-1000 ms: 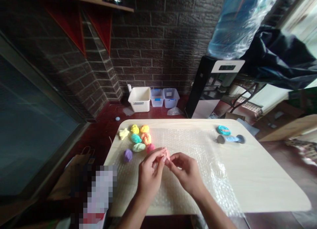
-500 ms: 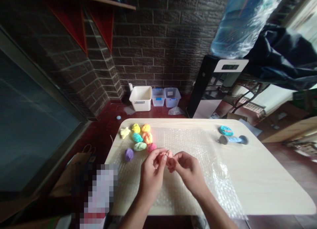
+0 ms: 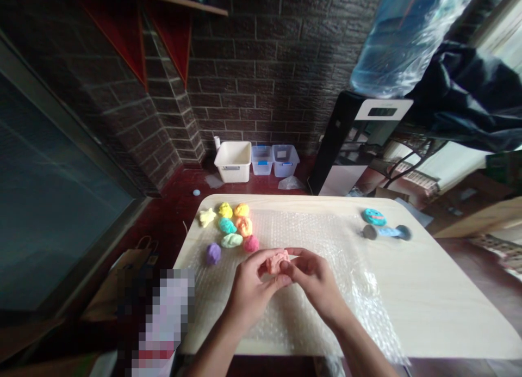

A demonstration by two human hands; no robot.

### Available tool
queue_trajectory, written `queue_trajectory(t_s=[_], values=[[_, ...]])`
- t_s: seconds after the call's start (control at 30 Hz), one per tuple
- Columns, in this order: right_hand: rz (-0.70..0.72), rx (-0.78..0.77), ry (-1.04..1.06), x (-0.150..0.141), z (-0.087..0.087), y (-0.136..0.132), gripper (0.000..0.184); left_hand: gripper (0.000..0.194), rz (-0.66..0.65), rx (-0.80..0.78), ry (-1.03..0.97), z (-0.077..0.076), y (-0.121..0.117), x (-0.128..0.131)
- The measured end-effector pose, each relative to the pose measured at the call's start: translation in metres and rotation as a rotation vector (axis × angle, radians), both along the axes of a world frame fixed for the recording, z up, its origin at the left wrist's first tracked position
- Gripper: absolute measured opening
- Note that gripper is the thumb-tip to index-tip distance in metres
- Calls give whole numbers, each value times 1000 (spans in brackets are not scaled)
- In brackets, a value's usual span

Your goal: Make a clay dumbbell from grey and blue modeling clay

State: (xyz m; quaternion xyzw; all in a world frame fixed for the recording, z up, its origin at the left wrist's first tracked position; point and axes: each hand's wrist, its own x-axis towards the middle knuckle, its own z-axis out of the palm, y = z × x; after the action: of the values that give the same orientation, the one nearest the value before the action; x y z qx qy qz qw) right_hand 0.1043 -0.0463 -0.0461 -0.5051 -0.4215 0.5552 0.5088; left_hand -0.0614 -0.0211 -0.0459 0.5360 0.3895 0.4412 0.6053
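Farthest left of the fingers, a pale yellow lump (image 3: 207, 217) sat near the table (image 3: 432, 290) edge, beyond the fingertips; a knock could have sent it off. The purple lump (image 3: 213, 254) lay left of the left fingers, where a sideways swing of that hand might have rolled it. Beyond the left fingers, yellow, teal, pale green and orange lumps crowded together; pushed into each other, soft ones could have stuck and mixed colours. The dark pink lump (image 3: 250, 243) was nearest, just past the left knuckles, and seemed likeliest to be brushed.

The left hand (image 3: 248, 290) had its fingers curled together behind the salmon-pink lump (image 3: 277, 260), thumb reaching under its near side; whether that thumb touched it, I could not tell. The lump was up between both hands' fingertips. The right hand (image 3: 318, 282) pressed its thumb on the lump's near face, its other fingers bent behind; too hard a squeeze might have torn or flattened it, and too light a hold dropped it onto the bubble wrap (image 3: 305, 230) below.

Well right of the right fingers, a teal disc (image 3: 374, 217) and a dumbbell-shaped piece (image 3: 389, 232) seemed at little risk.
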Motion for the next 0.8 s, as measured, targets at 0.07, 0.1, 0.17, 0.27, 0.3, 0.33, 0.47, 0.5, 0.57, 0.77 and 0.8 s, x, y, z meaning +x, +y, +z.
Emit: queue_trajectory(t_s=[0.07, 0.1, 0.17, 0.27, 0.3, 0.33, 0.47, 0.5, 0.57, 0.77, 0.8], values=[[56, 24, -22, 1, 0, 0, 48, 36, -14, 24, 24, 3, 0, 0], [85, 40, -35, 2, 0, 0, 46, 33, -20, 36, 33, 4, 0, -1], [130, 67, -48, 3, 1, 0, 43, 29, -27, 49, 47, 6, -1, -1], [151, 85, -59, 4, 1, -1, 40, 28, -26, 55, 56, 6, -2, -2], [153, 85, -64, 4, 0, -1, 39, 28, -23, 56, 59, 5, -2, -2], [156, 83, -68, 4, 0, -1, 37, 27, -20, 53, 61, 5, -2, -2], [166, 59, -50, 3, 2, 0, 34, 23, -3, -41, -23, 2, 0, 1], [162, 50, -38, 3, 3, 0, 34, 23, -7, -84, -72, 2, 1, 1], [149, 31, -12, 2, 5, 1, 37, 28, -18, -161, -161, 3, 2, 2], [131, 80, -60, 0, 11, -1, 41, 33, 63, -201, -167, 6, 2, 1], [151, 96, -75, -1, 12, -1, 40, 31, 70, -198, -176, 5, 2, 1]])
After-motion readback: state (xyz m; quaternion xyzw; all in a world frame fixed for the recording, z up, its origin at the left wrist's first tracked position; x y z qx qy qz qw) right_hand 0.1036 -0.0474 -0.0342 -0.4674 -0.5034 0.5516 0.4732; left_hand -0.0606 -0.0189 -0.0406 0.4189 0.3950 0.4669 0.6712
